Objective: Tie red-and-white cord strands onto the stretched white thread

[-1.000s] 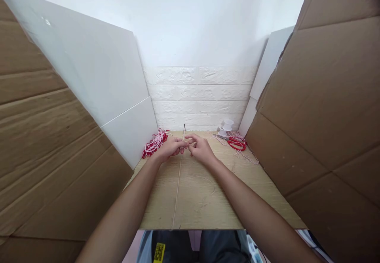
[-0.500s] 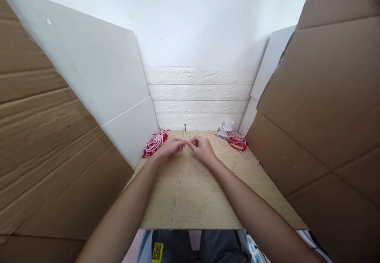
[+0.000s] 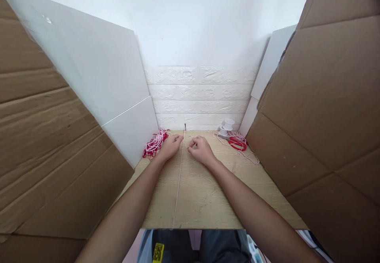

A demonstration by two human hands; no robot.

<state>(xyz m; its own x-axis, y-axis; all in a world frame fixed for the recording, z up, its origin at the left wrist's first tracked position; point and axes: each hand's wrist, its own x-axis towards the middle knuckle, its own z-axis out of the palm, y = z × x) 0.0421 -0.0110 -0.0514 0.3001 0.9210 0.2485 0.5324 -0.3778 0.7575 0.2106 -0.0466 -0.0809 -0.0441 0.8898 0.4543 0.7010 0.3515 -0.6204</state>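
Observation:
A pale cord (image 3: 178, 187) runs taut down the wooden board (image 3: 204, 199), from a small dark nail (image 3: 185, 126) at the back to the front edge. My left hand (image 3: 172, 146) is just left of the cord, its thumb and forefinger pinched close to it; a thin thread seems to be at those fingertips. On the right side, my right hand (image 3: 200, 149) is closed in a pinch on a fine thread (image 3: 186, 145) that reaches over to the cord. The thread's far end is too fine to follow.
Left of my hands lies a pile of red and pink-white cords (image 3: 154, 144). At the back right are white spools (image 3: 228, 125), red-handled scissors (image 3: 236, 143) and loose pink cord (image 3: 251, 158). Cardboard panels (image 3: 44, 144) rise on both sides, with a white brick-patterned wall (image 3: 202, 96) behind.
My fingertips, which met over the cord, have moved apart. The left hand has shifted slightly left and up, the right slightly down, and thread now shows between them.

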